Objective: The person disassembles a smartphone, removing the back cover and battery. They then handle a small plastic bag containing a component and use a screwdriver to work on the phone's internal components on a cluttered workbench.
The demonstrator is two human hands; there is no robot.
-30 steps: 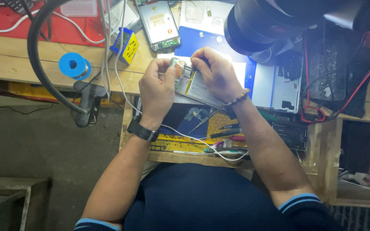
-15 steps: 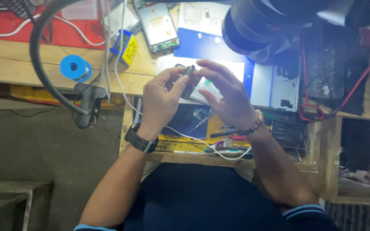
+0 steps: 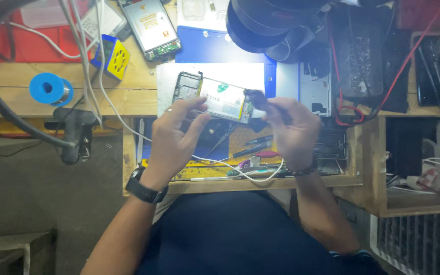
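Observation:
An opened phone body (image 3: 216,98) with a pale battery and bare circuit parts hangs above the bench, held between both hands. My left hand (image 3: 171,137), with a black wristwatch, grips its left end from below. My right hand (image 3: 290,130), with a bead bracelet, pinches its right end, where a dark part sticks out. Under it lies a bright white sheet (image 3: 215,76) lit from above.
A second opened phone (image 3: 151,25) lies at the back, beside a blue-and-yellow box (image 3: 111,57) and a blue solder spool (image 3: 49,89). A black magnifier lamp (image 3: 266,23) hangs overhead. Screwdrivers and tweezers (image 3: 253,150) fill the lower shelf; cables cross the left side.
The hands have drawn apart and turned the phone body flat and lengthwise; it was bunched close between them earlier. The right hand has shifted to the right.

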